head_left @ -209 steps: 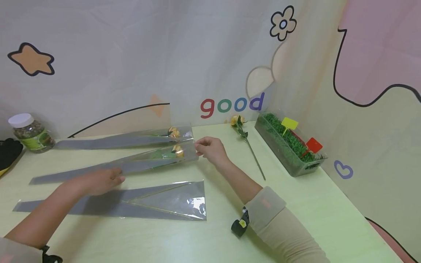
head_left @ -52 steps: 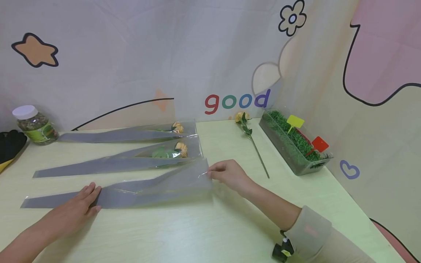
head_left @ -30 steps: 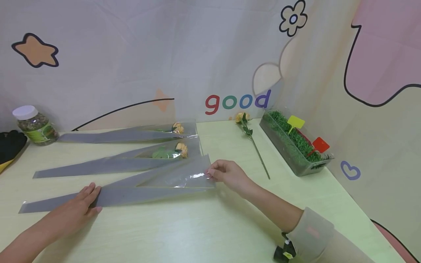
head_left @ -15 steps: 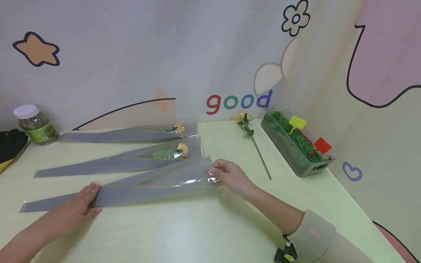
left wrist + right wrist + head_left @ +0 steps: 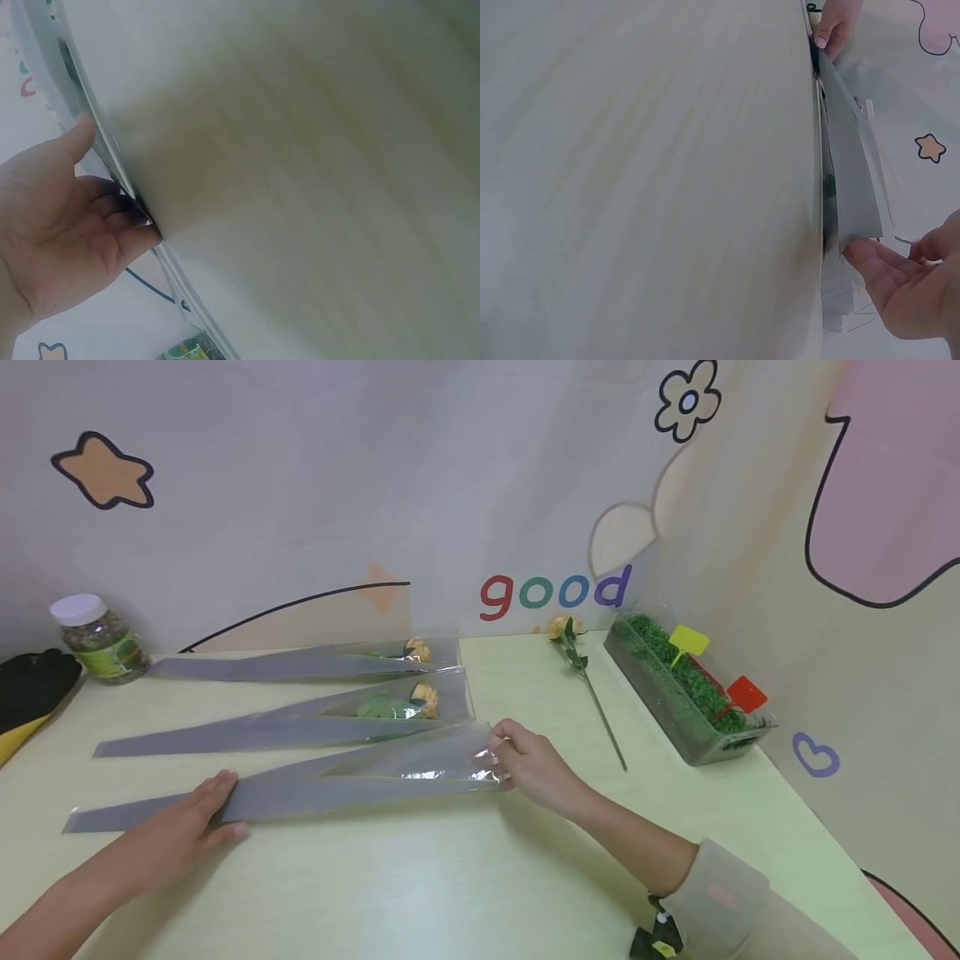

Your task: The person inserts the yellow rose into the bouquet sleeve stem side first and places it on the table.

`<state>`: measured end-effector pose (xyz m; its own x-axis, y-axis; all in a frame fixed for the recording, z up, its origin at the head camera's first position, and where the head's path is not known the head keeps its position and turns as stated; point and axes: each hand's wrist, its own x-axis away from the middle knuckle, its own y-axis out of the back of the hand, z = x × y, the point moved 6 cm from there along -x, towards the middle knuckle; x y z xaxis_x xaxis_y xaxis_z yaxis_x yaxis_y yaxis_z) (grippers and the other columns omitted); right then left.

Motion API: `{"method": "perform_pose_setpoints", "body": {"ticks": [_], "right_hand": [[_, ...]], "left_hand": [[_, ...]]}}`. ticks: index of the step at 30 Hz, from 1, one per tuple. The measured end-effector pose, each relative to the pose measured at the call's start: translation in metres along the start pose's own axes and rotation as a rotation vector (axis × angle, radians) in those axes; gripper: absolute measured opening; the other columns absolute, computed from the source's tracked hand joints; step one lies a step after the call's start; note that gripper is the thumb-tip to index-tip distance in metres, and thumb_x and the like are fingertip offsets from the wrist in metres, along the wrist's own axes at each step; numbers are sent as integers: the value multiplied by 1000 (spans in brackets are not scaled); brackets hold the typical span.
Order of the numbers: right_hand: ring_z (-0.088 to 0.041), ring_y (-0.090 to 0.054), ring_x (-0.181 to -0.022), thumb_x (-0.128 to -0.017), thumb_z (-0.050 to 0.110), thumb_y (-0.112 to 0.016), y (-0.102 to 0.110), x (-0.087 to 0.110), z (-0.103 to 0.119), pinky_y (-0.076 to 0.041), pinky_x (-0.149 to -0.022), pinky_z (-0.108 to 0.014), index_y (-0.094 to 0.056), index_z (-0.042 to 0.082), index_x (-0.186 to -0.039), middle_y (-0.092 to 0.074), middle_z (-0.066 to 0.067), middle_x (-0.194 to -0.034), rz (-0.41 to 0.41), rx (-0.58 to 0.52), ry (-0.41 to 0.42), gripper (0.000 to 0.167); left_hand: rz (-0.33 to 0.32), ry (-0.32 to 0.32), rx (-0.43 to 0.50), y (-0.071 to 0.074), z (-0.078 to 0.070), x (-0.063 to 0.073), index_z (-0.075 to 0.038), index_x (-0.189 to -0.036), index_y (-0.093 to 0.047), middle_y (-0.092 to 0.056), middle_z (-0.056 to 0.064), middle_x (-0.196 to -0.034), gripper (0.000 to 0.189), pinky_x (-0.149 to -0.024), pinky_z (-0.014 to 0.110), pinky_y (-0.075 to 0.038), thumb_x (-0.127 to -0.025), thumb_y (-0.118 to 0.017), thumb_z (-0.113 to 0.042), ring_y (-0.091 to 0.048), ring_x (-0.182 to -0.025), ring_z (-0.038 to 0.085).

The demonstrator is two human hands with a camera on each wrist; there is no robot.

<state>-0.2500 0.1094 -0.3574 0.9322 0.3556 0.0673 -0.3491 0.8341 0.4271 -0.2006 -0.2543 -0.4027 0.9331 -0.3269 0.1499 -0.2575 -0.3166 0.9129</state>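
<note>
Nearest me on the table lies a long tapered flower sleeve (image 5: 300, 789), grey with a clear window at its wide right end. My left hand (image 5: 183, 839) rests on its narrow part, fingers extended; the left hand (image 5: 67, 225) also shows in the left wrist view. At the wide end, my right hand (image 5: 536, 768) holds the edge, which is raised off the table. In the right wrist view the right hand (image 5: 907, 285) has its thumb at one edge and its fingers at another. A yellow rose (image 5: 566, 628) with a green stem lies beyond the right hand.
Two more sleeves, a middle one (image 5: 225, 735) and a back one (image 5: 262, 668), each contain a yellow rose. A clear box of artificial grass (image 5: 697, 702) stands at right. A white-lidded jar (image 5: 105, 647) and a black-and-yellow item (image 5: 33, 693) are at left.
Seven seconds ago both hands were at the middle sleeve and the nearest lay flat. Its wide end is now raised in my right hand, whose fingers have just shifted along the edge.
</note>
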Motion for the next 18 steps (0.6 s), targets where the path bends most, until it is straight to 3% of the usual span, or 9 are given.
{"method": "perform_pose_setpoints", "body": {"ticks": [9,14,18], "right_hand": [[-28,-63,-90,-100,12,-38,0,-1,-2,-54,-66,-34,-47,-1,-93,-63,-16,-111,-1,10,-5,17],[-27,-61,-93,-100,12,-40,1,-2,-1,-54,-67,-35,-47,-1,-93,-63,-16,-111,-1,3,-4,16],[-28,-64,-89,-100,13,-40,0,-2,0,-54,-67,-36,-45,-1,-93,-63,-19,-111,5,-16,-1,17]], "left_hand": [[33,25,27,1,-1,-1,15,-139,-21,-18,37,-140,83,-92,64,-26,-92,-48,-48,-22,-124,53],[26,24,15,0,0,-3,16,-139,-21,-19,38,-140,84,-92,64,-25,-92,-48,-49,-21,-125,53],[-23,4,-24,1,-1,-5,19,-136,-24,-20,39,-138,82,-93,67,-19,-89,-58,-40,-18,-125,55]]}}
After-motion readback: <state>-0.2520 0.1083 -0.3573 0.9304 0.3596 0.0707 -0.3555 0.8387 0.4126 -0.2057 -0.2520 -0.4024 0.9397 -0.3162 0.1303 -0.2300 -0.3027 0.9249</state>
